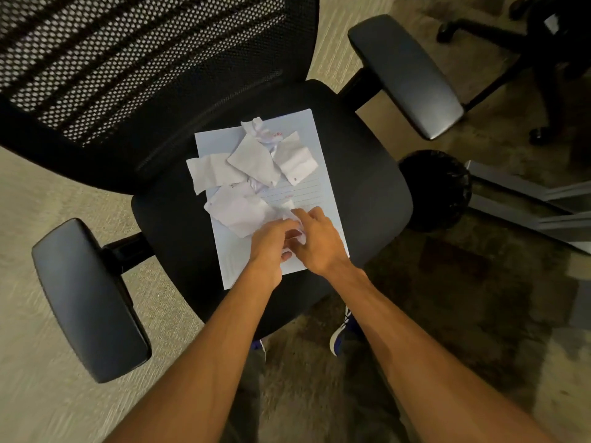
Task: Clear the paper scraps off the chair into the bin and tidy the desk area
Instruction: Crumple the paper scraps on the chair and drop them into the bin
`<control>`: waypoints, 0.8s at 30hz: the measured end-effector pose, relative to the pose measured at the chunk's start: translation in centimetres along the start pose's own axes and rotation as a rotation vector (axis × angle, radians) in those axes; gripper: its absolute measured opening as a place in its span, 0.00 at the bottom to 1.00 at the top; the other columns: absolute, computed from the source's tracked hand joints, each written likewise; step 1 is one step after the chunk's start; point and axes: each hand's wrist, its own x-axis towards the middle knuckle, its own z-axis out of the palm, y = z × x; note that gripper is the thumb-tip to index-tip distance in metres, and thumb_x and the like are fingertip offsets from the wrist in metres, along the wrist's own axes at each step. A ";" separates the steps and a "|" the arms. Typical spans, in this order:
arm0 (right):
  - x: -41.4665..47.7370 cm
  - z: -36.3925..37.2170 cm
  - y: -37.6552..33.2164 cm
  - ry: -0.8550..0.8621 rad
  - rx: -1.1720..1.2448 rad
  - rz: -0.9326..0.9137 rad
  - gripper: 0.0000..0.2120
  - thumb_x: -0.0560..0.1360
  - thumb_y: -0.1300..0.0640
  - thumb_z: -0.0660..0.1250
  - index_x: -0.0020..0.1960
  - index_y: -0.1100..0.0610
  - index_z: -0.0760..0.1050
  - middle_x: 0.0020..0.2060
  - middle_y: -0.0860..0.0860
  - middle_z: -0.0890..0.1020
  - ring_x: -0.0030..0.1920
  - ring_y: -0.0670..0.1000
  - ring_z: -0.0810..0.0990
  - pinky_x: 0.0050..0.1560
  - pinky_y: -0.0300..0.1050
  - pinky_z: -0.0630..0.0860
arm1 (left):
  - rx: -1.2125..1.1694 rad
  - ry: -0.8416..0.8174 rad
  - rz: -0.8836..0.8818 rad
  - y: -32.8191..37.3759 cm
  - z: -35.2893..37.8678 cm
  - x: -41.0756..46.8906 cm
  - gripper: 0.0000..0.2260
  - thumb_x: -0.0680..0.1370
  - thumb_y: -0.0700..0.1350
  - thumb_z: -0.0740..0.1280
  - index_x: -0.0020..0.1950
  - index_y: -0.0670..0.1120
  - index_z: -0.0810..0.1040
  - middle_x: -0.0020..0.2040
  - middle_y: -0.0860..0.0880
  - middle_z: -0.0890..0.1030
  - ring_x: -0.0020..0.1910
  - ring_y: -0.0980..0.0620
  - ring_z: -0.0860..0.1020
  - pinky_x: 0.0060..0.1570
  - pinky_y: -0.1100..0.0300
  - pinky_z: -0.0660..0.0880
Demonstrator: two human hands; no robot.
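at the far left the black mesh backrest [134, 68] of the office chair [361, 174] fills the upper corner, and the left armrest [86, 298] juts out near the bottom over pale carpet [38, 203]. on the black seat lies a lined sheet of paper [315, 183], tilted, its near corner toward the person. torn paper scraps [252, 161] lie scattered over the sheet's far and middle part, one of them hanging off its left edge onto the seat.

at the near end of the sheet both hands meet. the left hand [270, 247] has its fingers curled over a small crumpled scrap [299, 233]; its grip is narrow, closed on that scrap. the right hand [316, 241] touches the same scrap from the right with fingers bent over it, though whether it pinches the paper or only rests on it i cannot tell.

right of the seat stands a round black bin [438, 190] on the floor, just beside the chair's edge. farther right is the right armrest [406, 75], then grey metal legs [518, 187] and the wheeled base of another chair [499, 30] at the far right. blue shoes [343, 334] show below the seat.
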 end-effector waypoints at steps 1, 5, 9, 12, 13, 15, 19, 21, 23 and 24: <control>-0.3 0.0 0.1 0.010 0.038 -0.017 0.23 0.79 0.57 0.70 0.72 0.52 0.70 0.61 0.55 0.76 0.60 0.57 0.78 0.60 0.51 0.80 | 0.027 -0.003 0.018 -0.2 0.1 0.0 0.16 0.80 0.48 0.69 0.66 0.45 0.78 0.60 0.44 0.84 0.58 0.47 0.82 0.50 0.56 0.78; -1.7 -0.9 0.9 0.074 0.197 0.022 0.20 0.80 0.61 0.69 0.71 0.53 0.73 0.61 0.54 0.81 0.61 0.55 0.81 0.61 0.42 0.75 | 0.049 -0.045 0.086 -0.7 0.3 -0.9 0.16 0.80 0.51 0.67 0.67 0.49 0.78 0.62 0.45 0.82 0.60 0.47 0.81 0.58 0.50 0.79; -3.2 -2.9 2.1 0.157 0.383 0.081 0.17 0.80 0.62 0.68 0.69 0.53 0.75 0.60 0.52 0.83 0.60 0.53 0.83 0.60 0.51 0.82 | 0.007 -0.154 0.092 -0.4 1.9 -2.5 0.18 0.81 0.54 0.67 0.69 0.51 0.76 0.61 0.47 0.82 0.57 0.45 0.82 0.37 0.58 0.84; -4.3 -4.8 3.7 0.269 0.453 0.118 0.17 0.80 0.62 0.68 0.69 0.54 0.76 0.60 0.51 0.83 0.61 0.51 0.83 0.61 0.46 0.81 | 0.066 -0.261 0.121 0.0 4.3 -3.6 0.18 0.82 0.56 0.65 0.71 0.54 0.75 0.62 0.50 0.82 0.57 0.45 0.82 0.37 0.60 0.84; -4.7 -5.6 4.3 0.311 0.475 0.139 0.18 0.80 0.62 0.68 0.69 0.54 0.76 0.60 0.51 0.83 0.61 0.51 0.82 0.60 0.43 0.80 | 0.108 -0.287 0.140 0.2 5.3 -3.9 0.17 0.82 0.56 0.64 0.70 0.54 0.76 0.61 0.51 0.83 0.57 0.46 0.83 0.38 0.60 0.84; -5.2 -7.1 5.4 0.373 0.508 0.166 0.17 0.80 0.61 0.68 0.68 0.55 0.76 0.58 0.50 0.83 0.59 0.49 0.83 0.59 0.45 0.82 | 0.208 -0.317 0.177 0.4 7.3 -4.2 0.11 0.82 0.54 0.63 0.60 0.56 0.82 0.56 0.53 0.86 0.55 0.49 0.84 0.40 0.60 0.83; -5.6 -10.4 7.9 0.530 0.508 0.191 0.14 0.80 0.57 0.69 0.65 0.55 0.76 0.53 0.47 0.83 0.54 0.44 0.83 0.54 0.45 0.83 | 0.322 -0.443 0.185 1.0 12.0 -4.8 0.10 0.82 0.51 0.64 0.48 0.58 0.86 0.48 0.58 0.88 0.48 0.60 0.86 0.40 0.64 0.81; -5.6 -11.7 9.2 0.612 0.520 0.228 0.15 0.79 0.55 0.70 0.65 0.54 0.75 0.52 0.45 0.82 0.51 0.42 0.82 0.50 0.40 0.83 | 0.339 -0.497 0.177 1.2 14.4 -4.8 0.10 0.81 0.50 0.64 0.49 0.56 0.86 0.49 0.56 0.88 0.50 0.59 0.86 0.46 0.59 0.80; -5.4 -13.1 11.0 0.689 0.545 0.296 0.18 0.78 0.55 0.71 0.67 0.54 0.73 0.53 0.44 0.80 0.49 0.39 0.81 0.48 0.34 0.80 | 0.353 -0.556 0.152 1.4 17.3 -4.8 0.10 0.81 0.49 0.65 0.50 0.55 0.87 0.50 0.53 0.88 0.51 0.57 0.86 0.52 0.54 0.79; -5.1 -13.7 11.8 0.715 0.559 0.334 0.20 0.78 0.55 0.72 0.68 0.54 0.72 0.55 0.45 0.81 0.51 0.40 0.81 0.50 0.36 0.81 | 0.356 -0.573 0.143 1.5 18.7 -4.6 0.10 0.81 0.48 0.65 0.52 0.53 0.87 0.50 0.52 0.88 0.51 0.56 0.86 0.54 0.53 0.79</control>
